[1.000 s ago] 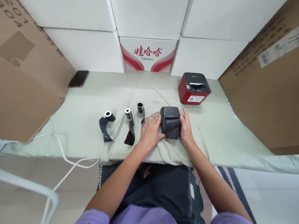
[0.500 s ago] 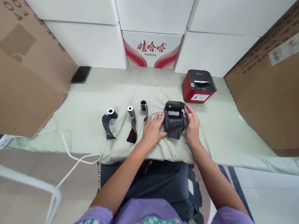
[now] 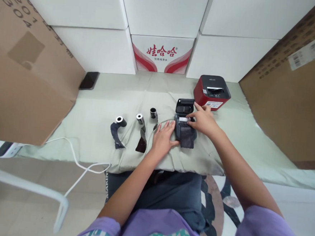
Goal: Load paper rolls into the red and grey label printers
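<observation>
A small black printer [image 3: 184, 114] stands on the green cloth with its lid tipped up and back. A dark strip of paper [image 3: 187, 137] hangs out of its front. My left hand [image 3: 163, 137] lies flat against the printer's left side, fingers stretched out. My right hand [image 3: 203, 120] reaches over the open compartment, its fingertips pinched at the white roll inside. Three small paper rolls with dark loose tails, one [image 3: 118, 126], another [image 3: 140, 126] and a third [image 3: 153, 114], lie in a row to the left.
A red and black printer [image 3: 212, 92] sits behind at the right. A dark phone [image 3: 89, 80] lies at the back left. Cardboard boxes [image 3: 26, 69] flank both sides, white boxes [image 3: 163, 32] line the back. A white cable [image 3: 79, 161] hangs off the table's front edge.
The black printer's lid has swung open. My right hand left the printer's right side and moved up over the open compartment. My left hand stays beside it.
</observation>
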{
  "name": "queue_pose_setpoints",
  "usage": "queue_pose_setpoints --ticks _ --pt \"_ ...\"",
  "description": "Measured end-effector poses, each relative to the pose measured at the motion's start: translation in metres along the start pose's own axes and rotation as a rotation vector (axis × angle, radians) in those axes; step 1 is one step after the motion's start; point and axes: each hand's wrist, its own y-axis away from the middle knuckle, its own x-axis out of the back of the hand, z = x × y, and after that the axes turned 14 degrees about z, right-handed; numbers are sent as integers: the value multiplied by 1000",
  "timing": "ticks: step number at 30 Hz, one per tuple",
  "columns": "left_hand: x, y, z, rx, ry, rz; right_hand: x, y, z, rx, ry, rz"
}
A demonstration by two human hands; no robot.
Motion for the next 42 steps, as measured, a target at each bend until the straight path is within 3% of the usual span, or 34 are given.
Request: queue_pose_setpoints --ticks 5,9,13,16,19,25,31,38,42 --pt "0 0 0 11 18 3 -11 -13 4 15 67 -99" --pt "-3 0 -2 9 20 10 -1 -13 0 84 105 -104" --pt "-2 -1 -1 12 23 6 28 -7 -16 108 -30 65" --pt "-1 -3 1 40 24 1 49 -9 -33 31 -216 235" --pt "-2 -3 2 41 34 2 56 -22 -55 -2 -354 330" --pt "-4 -5 1 57 11 -44 21 -64 -120 93 -589 171" --pt "2 -8 6 68 14 -82 -20 -78 -185 253 -392 -89" --pt "2 -6 7 61 30 -69 -52 -77 -191 316 -239 -144" --pt "-1 -7 6 33 5 -79 -51 -90 -190 262 -222 -146"
